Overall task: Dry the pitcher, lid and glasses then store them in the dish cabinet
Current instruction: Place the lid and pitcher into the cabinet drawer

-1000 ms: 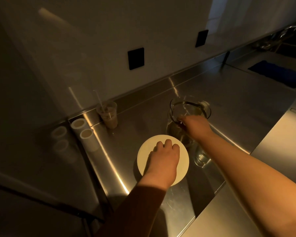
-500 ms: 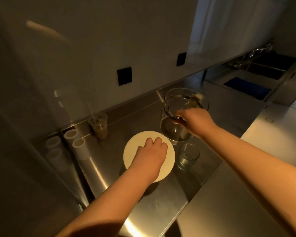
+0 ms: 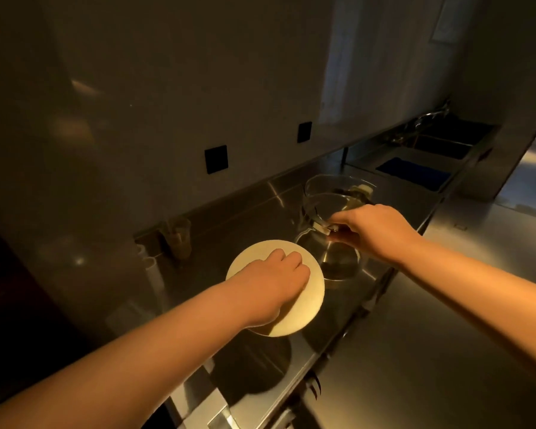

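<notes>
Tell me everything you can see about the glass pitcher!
The pitcher is clear glass, round and wide at the mouth, so the shiny metal counter shows through it. It stays upright, and looks lifted a little off the counter. The right hand grips it at the near side, where its handle seems to be. It is just beyond the round white lid, which the left hand holds.

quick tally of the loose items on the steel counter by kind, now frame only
Glass pitcher: 1
White round lid: 1
Plastic iced-drink cup: 1
White tubes at the counter's left edge: 2
Blue cloth: 1
Total: 6
No drinking glass is clearly visible.
</notes>
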`<state>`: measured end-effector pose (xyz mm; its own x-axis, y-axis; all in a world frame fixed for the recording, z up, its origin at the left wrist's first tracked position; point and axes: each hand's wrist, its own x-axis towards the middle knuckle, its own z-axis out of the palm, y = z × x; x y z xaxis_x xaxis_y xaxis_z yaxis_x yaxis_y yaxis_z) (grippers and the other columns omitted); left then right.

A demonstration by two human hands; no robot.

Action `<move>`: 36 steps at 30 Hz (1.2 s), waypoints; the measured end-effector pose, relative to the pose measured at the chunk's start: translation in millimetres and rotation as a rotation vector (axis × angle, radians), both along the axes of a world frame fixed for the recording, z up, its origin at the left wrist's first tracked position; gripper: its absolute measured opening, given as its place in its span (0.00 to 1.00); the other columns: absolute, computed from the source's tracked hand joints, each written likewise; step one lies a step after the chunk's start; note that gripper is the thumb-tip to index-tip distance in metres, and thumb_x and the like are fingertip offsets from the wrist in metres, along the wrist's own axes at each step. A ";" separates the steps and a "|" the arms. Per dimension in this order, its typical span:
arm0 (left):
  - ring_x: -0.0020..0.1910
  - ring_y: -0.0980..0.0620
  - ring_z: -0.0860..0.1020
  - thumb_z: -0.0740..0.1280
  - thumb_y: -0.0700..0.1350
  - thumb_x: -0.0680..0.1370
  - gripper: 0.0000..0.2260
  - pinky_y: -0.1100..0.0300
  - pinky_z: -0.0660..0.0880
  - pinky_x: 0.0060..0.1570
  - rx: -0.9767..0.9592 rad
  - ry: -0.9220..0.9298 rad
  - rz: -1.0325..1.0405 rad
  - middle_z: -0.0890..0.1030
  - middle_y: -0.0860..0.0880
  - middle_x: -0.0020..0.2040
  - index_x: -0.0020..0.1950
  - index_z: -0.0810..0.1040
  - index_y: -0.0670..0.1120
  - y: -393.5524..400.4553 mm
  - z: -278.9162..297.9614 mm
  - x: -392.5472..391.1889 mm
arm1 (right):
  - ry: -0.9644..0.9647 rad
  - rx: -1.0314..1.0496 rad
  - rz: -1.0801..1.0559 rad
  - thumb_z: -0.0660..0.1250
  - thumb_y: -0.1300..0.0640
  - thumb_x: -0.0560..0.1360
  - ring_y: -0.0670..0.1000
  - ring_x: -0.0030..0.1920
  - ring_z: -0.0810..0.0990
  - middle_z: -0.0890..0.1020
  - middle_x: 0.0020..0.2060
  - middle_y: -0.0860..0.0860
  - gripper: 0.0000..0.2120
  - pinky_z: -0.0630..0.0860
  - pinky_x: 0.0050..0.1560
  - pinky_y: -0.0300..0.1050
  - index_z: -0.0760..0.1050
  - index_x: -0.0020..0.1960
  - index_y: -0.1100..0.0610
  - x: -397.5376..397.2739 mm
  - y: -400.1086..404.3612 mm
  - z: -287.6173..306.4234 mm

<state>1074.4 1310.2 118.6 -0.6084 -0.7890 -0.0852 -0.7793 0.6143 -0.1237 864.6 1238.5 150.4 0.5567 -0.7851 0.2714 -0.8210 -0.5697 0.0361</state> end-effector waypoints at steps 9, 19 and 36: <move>0.60 0.48 0.65 0.66 0.37 0.73 0.25 0.54 0.75 0.51 -0.071 0.027 -0.152 0.65 0.49 0.66 0.67 0.63 0.49 74.5 42.7 -2.0 | -0.031 -0.034 -0.028 0.67 0.50 0.75 0.49 0.52 0.81 0.83 0.51 0.47 0.15 0.71 0.51 0.36 0.77 0.61 0.49 -12.6 104.6 40.6; 0.62 0.49 0.62 0.72 0.42 0.71 0.30 0.54 0.70 0.55 -0.016 -0.023 -0.015 0.61 0.50 0.67 0.68 0.61 0.50 177.9 43.4 42.1 | -0.087 -0.069 0.113 0.70 0.54 0.72 0.48 0.45 0.82 0.84 0.45 0.51 0.16 0.62 0.42 0.24 0.78 0.59 0.54 21.0 210.2 54.1; 0.61 0.49 0.63 0.73 0.41 0.70 0.30 0.52 0.75 0.52 0.010 -0.108 0.337 0.61 0.50 0.66 0.67 0.61 0.49 312.2 49.1 131.2 | 0.017 -0.040 0.431 0.57 0.38 0.69 0.28 0.28 0.67 0.70 0.26 0.34 0.15 0.58 0.32 0.25 0.76 0.51 0.40 113.8 288.8 68.3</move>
